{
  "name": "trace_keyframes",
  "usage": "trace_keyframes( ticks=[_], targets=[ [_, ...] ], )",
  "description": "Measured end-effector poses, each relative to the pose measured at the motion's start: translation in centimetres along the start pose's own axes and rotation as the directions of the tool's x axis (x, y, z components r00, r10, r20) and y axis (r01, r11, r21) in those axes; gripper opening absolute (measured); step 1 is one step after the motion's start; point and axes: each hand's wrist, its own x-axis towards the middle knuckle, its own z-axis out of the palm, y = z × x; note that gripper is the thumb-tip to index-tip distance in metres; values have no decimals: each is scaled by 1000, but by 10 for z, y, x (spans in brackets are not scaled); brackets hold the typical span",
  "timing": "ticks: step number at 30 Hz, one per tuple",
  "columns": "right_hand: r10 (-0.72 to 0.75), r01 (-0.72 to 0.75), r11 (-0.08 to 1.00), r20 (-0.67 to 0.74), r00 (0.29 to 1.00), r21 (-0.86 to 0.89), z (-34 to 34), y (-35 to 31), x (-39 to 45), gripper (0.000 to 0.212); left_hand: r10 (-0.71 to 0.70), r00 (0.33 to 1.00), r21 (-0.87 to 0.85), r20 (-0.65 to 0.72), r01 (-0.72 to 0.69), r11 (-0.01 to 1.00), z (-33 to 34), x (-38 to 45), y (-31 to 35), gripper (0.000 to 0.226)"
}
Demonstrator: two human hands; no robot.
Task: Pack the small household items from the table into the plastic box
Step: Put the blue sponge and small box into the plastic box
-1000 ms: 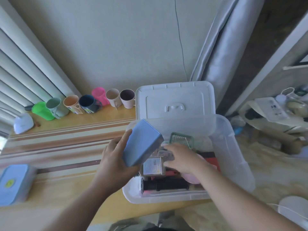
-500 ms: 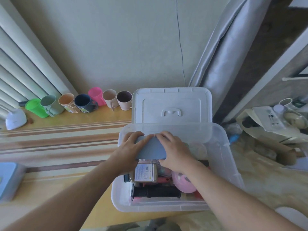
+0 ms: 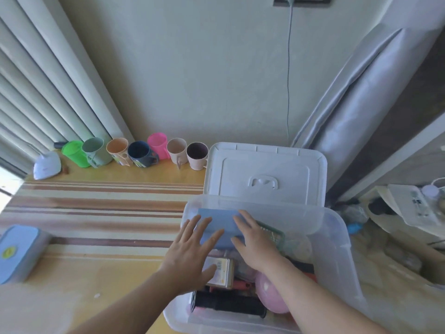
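The clear plastic box (image 3: 338, 239) stands at the table's right end, its white lid (image 3: 265, 174) leaning behind it. A flat blue box (image 3: 218, 221) lies inside along the far left wall. My left hand (image 3: 192, 249) rests flat on it with fingers spread. My right hand (image 3: 256, 242) lies flat on its right end, fingers apart. Neither hand grips it. Below them in the box are a small barcoded carton (image 3: 220, 273), a black cylinder (image 3: 226, 306), a pink round item (image 3: 271, 295) and a green mesh basket (image 3: 273, 233).
A light blue lidded container (image 3: 19, 251) sits on the striped table (image 3: 96, 213) at far left. Several coloured mugs (image 3: 142, 153) line the back wall beside a white object (image 3: 47, 165). Clutter fills the floor at right.
My left hand carried the blue box from above the rim down into the plastic box. Both hands then uncurled from it and now lie flat on top.
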Motion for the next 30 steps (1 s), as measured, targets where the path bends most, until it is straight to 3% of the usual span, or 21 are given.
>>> trace_keyframes(
  ticks=[5, 8, 14, 18, 20, 23, 26, 30],
  targets=[
    [52, -56, 998, 83, 995, 43, -7, 8, 12, 61, 59, 996, -5, 71, -59, 998, -1, 25, 6, 80],
    [76, -77, 997, 43, 996, 17, -12, 3, 15, 59, 63, 993, 12, 100, -64, 998, 2, 37, 8, 87],
    [-1, 10, 992, 74, 997, -127, 11, 2, -14, 71, 9, 992, 122, 129, -25, 992, 11, 25, 15, 91],
    [-21, 32, 988, 69, 997, -152, 15, -4, -20, 74, 14, 986, 77, 164, -27, 997, -3, 14, 16, 86],
    [-39, 38, 985, 1, 999, -169, 8, -14, -17, 71, 6, 995, -29, 98, -3, 1000, -13, 13, 8, 80],
    [-98, 84, 985, -89, 991, -153, -2, -39, -11, 65, -4, 991, -163, -137, -18, 986, -24, 6, -20, 72],
    [-224, 201, 971, -199, 954, -129, 1, -76, -1, 56, -193, 950, -346, -247, 99, 933, -29, -14, -68, 66],
    [-340, 334, 940, -270, 901, -70, 31, -149, 22, 50, -484, 852, -425, -197, 371, 826, -22, -70, -158, 67]
  ],
)
